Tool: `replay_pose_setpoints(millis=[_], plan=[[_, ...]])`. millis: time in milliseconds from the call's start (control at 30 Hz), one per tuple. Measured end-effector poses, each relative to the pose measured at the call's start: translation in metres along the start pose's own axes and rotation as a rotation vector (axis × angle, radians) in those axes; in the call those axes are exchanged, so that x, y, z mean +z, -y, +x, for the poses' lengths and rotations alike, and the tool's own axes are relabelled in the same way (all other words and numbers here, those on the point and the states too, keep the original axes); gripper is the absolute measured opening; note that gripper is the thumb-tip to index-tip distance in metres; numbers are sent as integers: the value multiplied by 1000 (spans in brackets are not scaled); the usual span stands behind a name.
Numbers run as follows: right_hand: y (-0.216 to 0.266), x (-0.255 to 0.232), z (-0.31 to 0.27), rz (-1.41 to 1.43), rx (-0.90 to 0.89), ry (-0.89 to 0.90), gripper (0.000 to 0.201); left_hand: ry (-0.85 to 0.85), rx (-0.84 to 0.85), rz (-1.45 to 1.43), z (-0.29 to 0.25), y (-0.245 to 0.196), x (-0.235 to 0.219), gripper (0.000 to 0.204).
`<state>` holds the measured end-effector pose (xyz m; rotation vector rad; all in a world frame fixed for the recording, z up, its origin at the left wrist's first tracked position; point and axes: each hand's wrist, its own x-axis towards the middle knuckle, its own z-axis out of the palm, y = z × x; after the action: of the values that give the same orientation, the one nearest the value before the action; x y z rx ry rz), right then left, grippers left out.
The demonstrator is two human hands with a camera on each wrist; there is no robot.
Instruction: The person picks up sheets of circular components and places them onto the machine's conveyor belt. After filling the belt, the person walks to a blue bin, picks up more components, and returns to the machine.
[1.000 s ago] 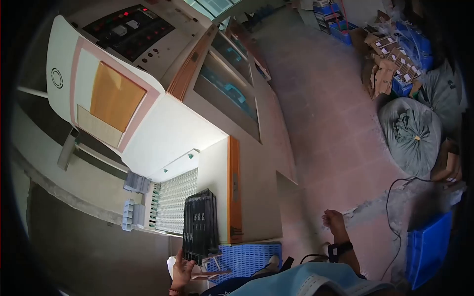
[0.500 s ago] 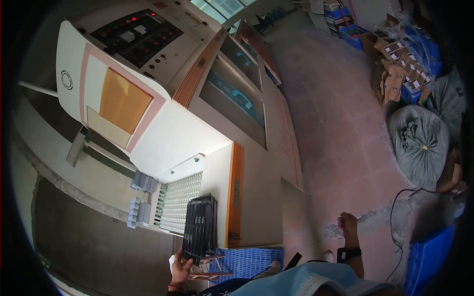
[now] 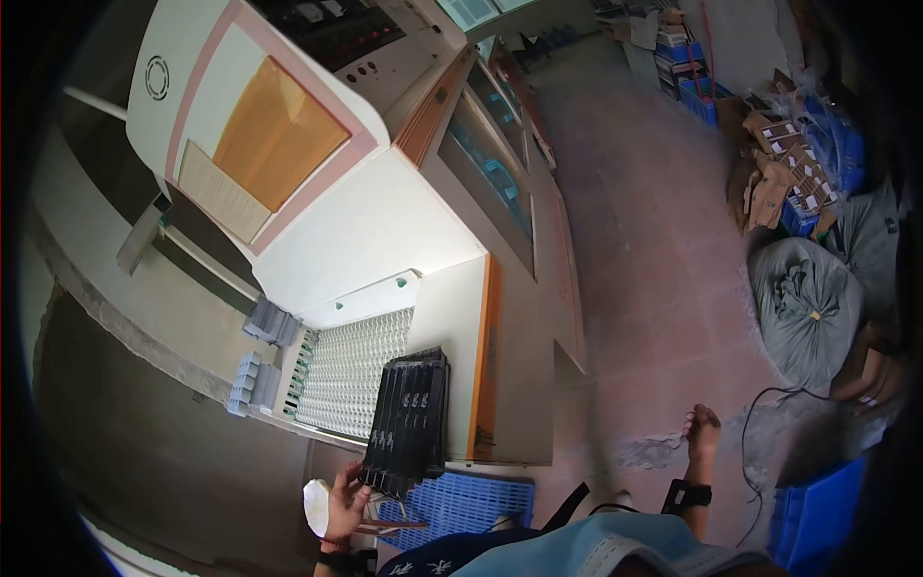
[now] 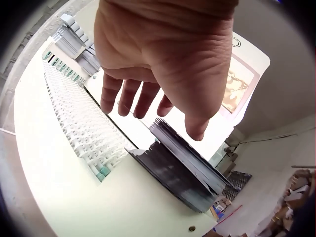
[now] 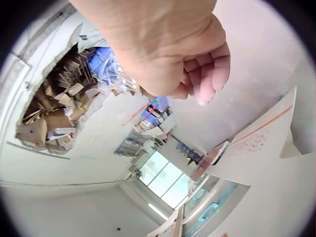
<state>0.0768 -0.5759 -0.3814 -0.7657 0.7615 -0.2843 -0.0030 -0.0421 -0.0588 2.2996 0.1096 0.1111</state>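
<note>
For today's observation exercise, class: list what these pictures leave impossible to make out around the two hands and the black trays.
- Left hand, left wrist view: whether fingertips touch the stack of black trays; the hand's back hides the contact.
- Black trays, head view: the count is too small to tell.
- Right hand, right wrist view: palm hidden by loosely curled fingers.
- White grid tray: contents too small to tell.

A big white machine (image 3: 365, 231) with an orange window panel (image 3: 279, 135) is seen on the left, and glass-fronted cabinets (image 3: 490, 173) are lined up just beside it along the reddish tiled floor (image 3: 644, 250). A blue plastic crate (image 3: 461, 500) is parked below the white work surface. Over on the right, two stuffed grey sacks (image 3: 808, 298) are dumped near a heap of cardboard boxes (image 3: 779, 183) and blue bins (image 3: 827, 500), with a black cable (image 3: 760, 413) trailed across the floor.
</note>
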Motion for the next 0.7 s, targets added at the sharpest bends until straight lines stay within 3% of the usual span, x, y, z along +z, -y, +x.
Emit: replay_pose_setpoints(millis=[67,133,333,400,500,633,700], plan=[[12,-5,-13,29,-109,0,17,-48,62,-102,1,36,-19,54],[30,-1,-41,48,-238,-24,17,-54,9,-209,2,67,-41,56],[51,25,-187,27,-572,51,14,-91,50,-348,2,201,-114,49],[35,63,-262,-14,-701,22,16,-90,78,-314,3,251,-149,46],[-14,119,-362,-174,-829,172,20,-129,20,-332,1,323,-205,43],[-95,241,-487,-436,-714,590,19,-148,9,-148,0,376,-295,39],[-134,297,-517,-559,-659,767,25,-298,94,-132,14,414,-338,39]])
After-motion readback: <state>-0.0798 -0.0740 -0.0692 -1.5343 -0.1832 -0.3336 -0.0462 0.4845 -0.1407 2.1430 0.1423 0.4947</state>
